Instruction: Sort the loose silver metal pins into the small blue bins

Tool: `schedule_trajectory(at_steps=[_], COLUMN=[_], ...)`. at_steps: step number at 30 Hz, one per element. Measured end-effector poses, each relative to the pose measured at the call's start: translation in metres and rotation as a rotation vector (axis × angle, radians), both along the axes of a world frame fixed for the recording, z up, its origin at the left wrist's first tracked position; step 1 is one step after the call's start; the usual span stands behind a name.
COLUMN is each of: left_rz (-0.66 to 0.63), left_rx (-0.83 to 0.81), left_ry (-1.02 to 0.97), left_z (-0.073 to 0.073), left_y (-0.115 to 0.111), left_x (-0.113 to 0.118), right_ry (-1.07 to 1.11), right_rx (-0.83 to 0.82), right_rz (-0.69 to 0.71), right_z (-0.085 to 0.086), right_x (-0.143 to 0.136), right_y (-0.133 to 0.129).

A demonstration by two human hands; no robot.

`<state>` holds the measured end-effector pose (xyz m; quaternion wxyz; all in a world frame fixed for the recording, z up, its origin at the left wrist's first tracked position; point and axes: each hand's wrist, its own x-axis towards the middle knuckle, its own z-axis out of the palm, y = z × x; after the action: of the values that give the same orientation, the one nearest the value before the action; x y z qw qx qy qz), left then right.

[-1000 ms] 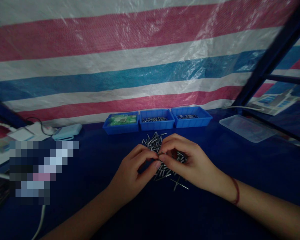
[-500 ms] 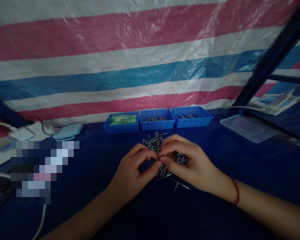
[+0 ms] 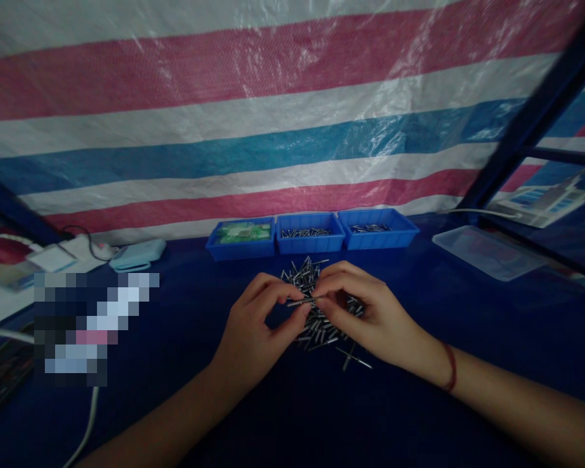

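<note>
A thin metal rivet [image 3: 299, 301] lies nearly level between my two hands, above a loose pile of similar rivets [image 3: 322, 331] on the dark blue table. My right hand [image 3: 365, 305] pinches its right end between thumb and forefinger. The thumb and forefinger of my left hand [image 3: 266, 318] close around its left part from below and above. Both hands partly cover the pile. A couple of rivets [image 3: 358, 359] rest crossed, just in front of the pile.
Three blue trays stand in a row behind the pile: the left [image 3: 241, 250] holds green-and-clear packets, the middle [image 3: 309, 244] and right [image 3: 383, 238] hold rivets. A clear plastic lid [image 3: 487, 252] lies right. Cables and a light-blue case [image 3: 137, 253] are at left.
The rivet between my fingers now shows lengthwise, where before my fingertips hid most of it. My fingertips have parted slightly. The view has shifted a little.
</note>
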<state>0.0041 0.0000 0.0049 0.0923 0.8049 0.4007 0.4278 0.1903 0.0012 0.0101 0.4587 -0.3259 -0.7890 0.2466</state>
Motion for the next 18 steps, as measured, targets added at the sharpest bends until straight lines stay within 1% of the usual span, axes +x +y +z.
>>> schedule_trajectory(at_steps=[3,6,9,11,12,13,14,15,17,18], left_rz=[0.001,-0.028,-0.043,-0.027,-0.017,-0.012,-0.014,-0.022,-0.056,-0.078], left_rx=[0.039,0.060,-0.010,-0.097,-0.142,-0.181,-0.214,-0.239,-0.268,-0.274], left_ry=[-0.011,-0.024,0.016,0.057,0.078,0.099,0.122,0.149,0.213,0.248], left_z=[0.003,0.005,0.004,0.001,-0.002,-0.005,-0.007,-0.010,-0.013,-0.015], left_y=[-0.002,-0.004,-0.003,-0.001,0.001,0.002,0.004,0.005,0.006,0.007], left_x=[0.000,0.000,-0.001,-0.002,-0.003,-0.004,-0.004,-0.004,-0.005,-0.005], right_ry=[-0.011,-0.049,-0.135,-0.201,-0.224,-0.236,-0.244,-0.258,-0.347,-0.365], right_rx=[0.003,0.010,0.019,0.051,0.082,0.125,0.173,0.222,0.304,0.301], right_rz=[-0.002,0.015,0.090,0.087,0.037,-0.053,-0.173,-0.328,-0.672,-0.754], right_z=[-0.003,-0.004,-0.003,-0.001,0.000,0.001,0.002,0.002,0.002,0.001], right_x=[-0.001,-0.002,-0.002,0.003,0.008,0.015,0.024,0.034,0.058,0.069], right_y=[0.001,0.001,0.003,0.011,0.017,0.024,0.033,0.043,0.064,0.073])
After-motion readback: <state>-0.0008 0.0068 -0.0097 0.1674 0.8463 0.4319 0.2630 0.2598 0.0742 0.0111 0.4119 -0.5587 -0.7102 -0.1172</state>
